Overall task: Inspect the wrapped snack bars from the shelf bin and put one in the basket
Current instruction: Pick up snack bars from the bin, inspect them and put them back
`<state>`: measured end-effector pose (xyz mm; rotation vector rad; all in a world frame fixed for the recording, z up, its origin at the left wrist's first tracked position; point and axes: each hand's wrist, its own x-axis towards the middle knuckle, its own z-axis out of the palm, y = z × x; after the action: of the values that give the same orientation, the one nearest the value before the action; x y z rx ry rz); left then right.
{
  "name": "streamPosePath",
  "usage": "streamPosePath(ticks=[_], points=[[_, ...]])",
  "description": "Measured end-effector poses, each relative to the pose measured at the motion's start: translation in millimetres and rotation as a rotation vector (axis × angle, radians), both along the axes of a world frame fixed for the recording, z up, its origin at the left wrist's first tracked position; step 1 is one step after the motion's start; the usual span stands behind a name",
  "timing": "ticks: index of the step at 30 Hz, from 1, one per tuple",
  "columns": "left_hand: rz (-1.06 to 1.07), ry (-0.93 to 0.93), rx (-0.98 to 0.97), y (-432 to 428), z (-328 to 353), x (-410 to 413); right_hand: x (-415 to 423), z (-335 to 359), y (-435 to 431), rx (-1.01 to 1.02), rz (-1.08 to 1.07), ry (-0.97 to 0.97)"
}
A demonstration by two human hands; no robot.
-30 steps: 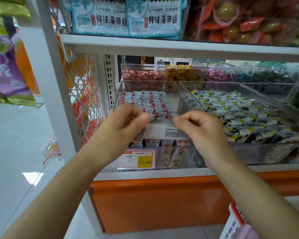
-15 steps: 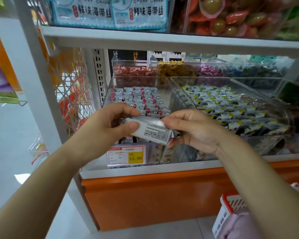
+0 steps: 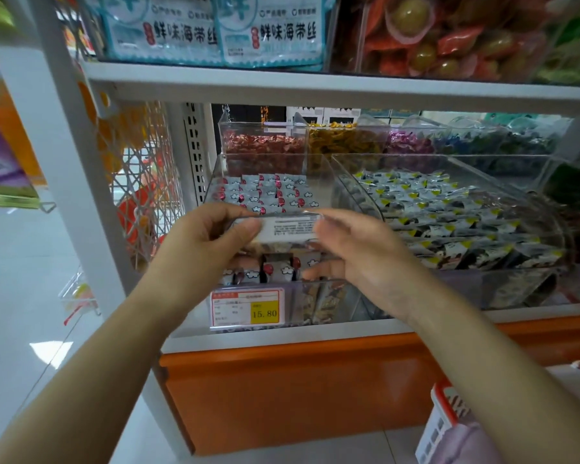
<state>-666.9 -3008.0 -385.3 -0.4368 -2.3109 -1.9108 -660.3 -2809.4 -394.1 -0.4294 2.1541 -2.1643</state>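
silvery-white foil wraps the snack bar point(image 3: 290, 229), a slim rectangle with a block of fine black print facing the camera. it is held level in the air, just in front of the clear shelf bin point(image 3: 318, 175). it looks light, crinkly and slick, and probably crushable in the middle, so the short ends are the safest hold. the left hand point(image 3: 205, 242) pinches the left end and the right hand point(image 3: 359, 252) pinches the right end, fingers point(image 3: 329, 226) curled. below is a price tag point(image 3: 248, 308). the red-rimmed basket point(image 3: 444, 405) sits low on the right.
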Motion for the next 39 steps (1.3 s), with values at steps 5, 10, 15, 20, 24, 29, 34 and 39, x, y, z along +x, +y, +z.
streamPosePath(ticks=[5,10,15,20,24,29,34,39], points=[[0.166,0.102,-0.041,9,3,-7,-5,3,-6,0.086,-0.312,0.220],[0.226,0.417,-0.719,6,1,-26,-28,13,-4,0.155,-0.572,0.313],[0.200,0.416,-1.346,12,-12,-28,-62,23,-25,0.356,-0.552,0.450],[0.187,0.452,-1.467,11,-13,-24,-95,35,-43,0.695,-0.435,0.525],[0.192,0.465,-1.454,7,-15,-17,-109,34,-59,0.968,-0.281,0.543],[0.217,0.434,-1.420,-5,-17,-11,-120,24,-67,1.016,-0.156,0.516],[0.190,0.447,-1.360,-8,-19,-11,-130,11,-63,1.374,-0.098,0.614],[0.173,0.417,-1.305,-8,-17,-12,-148,27,-60,1.191,-0.168,0.518]])
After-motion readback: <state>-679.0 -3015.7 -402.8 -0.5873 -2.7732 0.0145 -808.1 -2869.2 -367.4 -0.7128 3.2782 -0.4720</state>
